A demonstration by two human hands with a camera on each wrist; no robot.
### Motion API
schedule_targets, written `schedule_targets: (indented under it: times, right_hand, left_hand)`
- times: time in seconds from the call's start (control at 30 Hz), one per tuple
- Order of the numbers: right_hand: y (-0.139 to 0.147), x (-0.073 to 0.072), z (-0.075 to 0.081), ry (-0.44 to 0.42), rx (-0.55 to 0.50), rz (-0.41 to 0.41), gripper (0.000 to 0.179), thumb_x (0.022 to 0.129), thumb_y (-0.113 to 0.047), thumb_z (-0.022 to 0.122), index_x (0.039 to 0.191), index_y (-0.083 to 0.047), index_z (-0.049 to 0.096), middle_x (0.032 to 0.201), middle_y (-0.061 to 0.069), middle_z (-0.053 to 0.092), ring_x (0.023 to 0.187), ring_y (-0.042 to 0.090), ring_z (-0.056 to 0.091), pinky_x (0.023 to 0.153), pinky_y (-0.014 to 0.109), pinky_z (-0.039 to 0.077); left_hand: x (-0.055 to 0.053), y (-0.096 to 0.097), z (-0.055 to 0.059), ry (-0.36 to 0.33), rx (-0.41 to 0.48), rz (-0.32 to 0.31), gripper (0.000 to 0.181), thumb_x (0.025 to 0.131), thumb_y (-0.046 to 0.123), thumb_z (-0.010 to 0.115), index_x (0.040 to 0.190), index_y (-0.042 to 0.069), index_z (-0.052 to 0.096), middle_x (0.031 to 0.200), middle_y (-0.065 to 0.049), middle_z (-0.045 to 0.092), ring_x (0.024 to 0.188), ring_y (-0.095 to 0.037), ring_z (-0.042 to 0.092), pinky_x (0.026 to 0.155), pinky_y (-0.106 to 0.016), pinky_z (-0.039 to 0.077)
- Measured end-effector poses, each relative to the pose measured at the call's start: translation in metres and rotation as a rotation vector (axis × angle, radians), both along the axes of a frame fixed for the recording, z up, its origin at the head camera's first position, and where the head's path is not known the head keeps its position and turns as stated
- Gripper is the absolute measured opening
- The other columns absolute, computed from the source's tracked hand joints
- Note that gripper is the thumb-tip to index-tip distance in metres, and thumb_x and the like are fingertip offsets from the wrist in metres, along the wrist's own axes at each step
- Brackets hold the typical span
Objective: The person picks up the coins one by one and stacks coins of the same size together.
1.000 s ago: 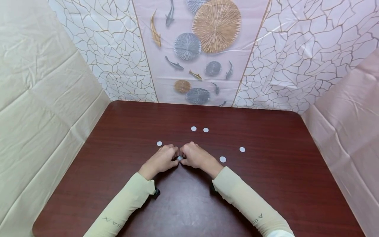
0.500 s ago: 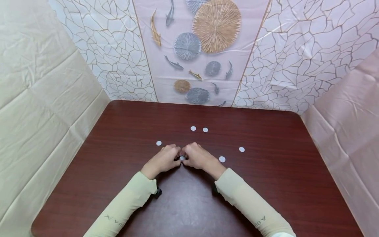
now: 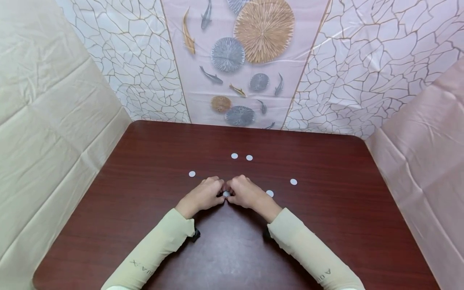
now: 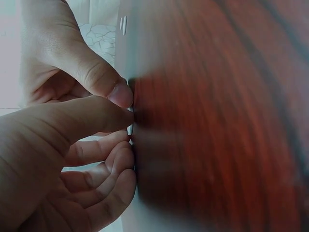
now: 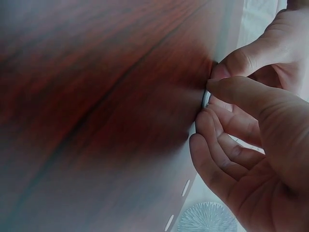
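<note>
A small thin white disc (image 3: 226, 194) lies flat on the dark red-brown table, between my two hands. My left hand (image 3: 205, 195) holds its left side, thumb at the near edge and fingers curled at the far edge. From the right, my right hand (image 3: 247, 195) holds the same disc in a matching way. In the left wrist view only a sliver of the disc (image 4: 130, 127) shows between the fingertips, down at the tabletop. The right wrist view has the disc (image 5: 206, 98) edge-on, thumbs and fingers of both hands close round it.
Several more white discs lie apart on the table (image 3: 119, 193): one disc (image 3: 192, 174) at left, a pair (image 3: 234, 156) farther back, one (image 3: 270, 193) beside my right wrist, another (image 3: 293, 182) farther right. Patterned cloth (image 3: 232, 80) hangs behind the far edge.
Both hands have shifted slightly to the right together, and the disc between them has moved along. The other discs sit slightly farther left in the head view, as does the whole background.
</note>
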State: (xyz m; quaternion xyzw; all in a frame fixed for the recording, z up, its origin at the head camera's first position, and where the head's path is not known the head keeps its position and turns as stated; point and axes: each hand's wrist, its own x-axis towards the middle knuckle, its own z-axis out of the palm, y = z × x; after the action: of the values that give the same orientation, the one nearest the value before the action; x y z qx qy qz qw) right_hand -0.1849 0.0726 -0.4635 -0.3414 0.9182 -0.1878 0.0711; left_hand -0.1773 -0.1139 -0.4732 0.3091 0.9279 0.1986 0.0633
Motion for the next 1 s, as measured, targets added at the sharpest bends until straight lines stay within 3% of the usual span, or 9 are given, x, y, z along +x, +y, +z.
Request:
schedule_targets:
  times: [0.27, 0.43, 0.67, 1.0]
  right_hand:
    - [0.004, 0.0, -0.002, 0.012, -0.017, 0.01, 0.006, 0.087, -0.012, 0.082, 0.088, -0.01, 0.076, 0.084, 0.001, 0.077, 0.08, 0.012, 0.073, 0.069, 0.023, 0.056]
    - [0.014, -0.002, 0.005, 0.011, -0.004, 0.034, 0.008, 0.086, -0.012, 0.083, 0.092, -0.009, 0.077, 0.084, 0.003, 0.076, 0.079, 0.013, 0.071, 0.071, 0.025, 0.056]
    - [0.051, 0.002, 0.022, 0.067, 0.034, 0.013, 0.02, 0.088, -0.014, 0.085, 0.105, -0.005, 0.078, 0.095, 0.006, 0.073, 0.084, 0.016, 0.071, 0.077, 0.029, 0.059]
    - [0.103, 0.009, 0.024, -0.012, 0.04, -0.087, 0.024, 0.089, -0.01, 0.082, 0.111, 0.0, 0.075, 0.101, 0.009, 0.072, 0.091, 0.021, 0.074, 0.078, 0.033, 0.062]
  left_hand:
    - [0.002, 0.002, 0.002, -0.019, -0.022, 0.011, 0.014, 0.09, 0.011, 0.078, 0.093, 0.007, 0.064, 0.087, -0.002, 0.057, 0.077, -0.017, 0.053, 0.067, -0.03, 0.046]
    - [0.002, 0.003, 0.002, -0.031, -0.025, 0.017, 0.012, 0.092, 0.012, 0.077, 0.095, 0.007, 0.066, 0.088, -0.003, 0.059, 0.078, -0.016, 0.054, 0.068, -0.03, 0.047]
    - [0.003, 0.004, 0.001, -0.019, -0.013, 0.025, 0.014, 0.092, 0.015, 0.077, 0.099, 0.007, 0.068, 0.09, -0.003, 0.06, 0.08, -0.016, 0.057, 0.071, -0.031, 0.051]
    - [0.002, 0.002, 0.001, -0.028, -0.02, 0.02, 0.014, 0.093, 0.014, 0.076, 0.1, 0.005, 0.068, 0.091, -0.004, 0.061, 0.081, -0.017, 0.056, 0.074, -0.032, 0.051]
